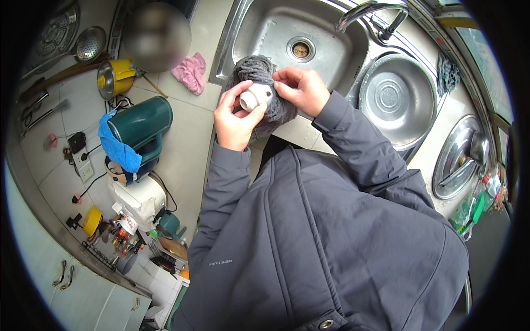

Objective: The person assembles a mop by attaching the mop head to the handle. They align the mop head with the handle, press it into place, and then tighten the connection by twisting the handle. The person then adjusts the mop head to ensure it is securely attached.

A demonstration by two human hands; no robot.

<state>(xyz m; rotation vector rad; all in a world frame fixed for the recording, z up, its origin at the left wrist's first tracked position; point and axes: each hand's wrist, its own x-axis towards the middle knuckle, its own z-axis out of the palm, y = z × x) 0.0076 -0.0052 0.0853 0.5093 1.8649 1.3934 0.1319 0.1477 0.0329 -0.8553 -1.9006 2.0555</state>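
While my left hand (233, 122) is closed around the white plastic collar (255, 97), with the thumb at about five o'clock and the fingers at about ten, the grey strands (252, 70) lie around and behind this collar, near the front edge of the sink (259, 36). My right hand (303, 91) comes from three o'clock, its thumb and forefinger almost together at the collar's upper right border; I cannot tell if a strand or some small part is between them.

The collar looks smooth and round, so I judge that it could turn inside my left hand if my right hand pulls too strongly. Its dark hole (269, 94) faces toward two o'clock, and loose strands beside it could cover it or be caught there. If anything small is in my right fingertips and they relax, it could fall toward one o'clock, into the sink, and roll to the drain (301, 51). The bundle is bulky too, and its weight could tilt the collar out of my fingers.
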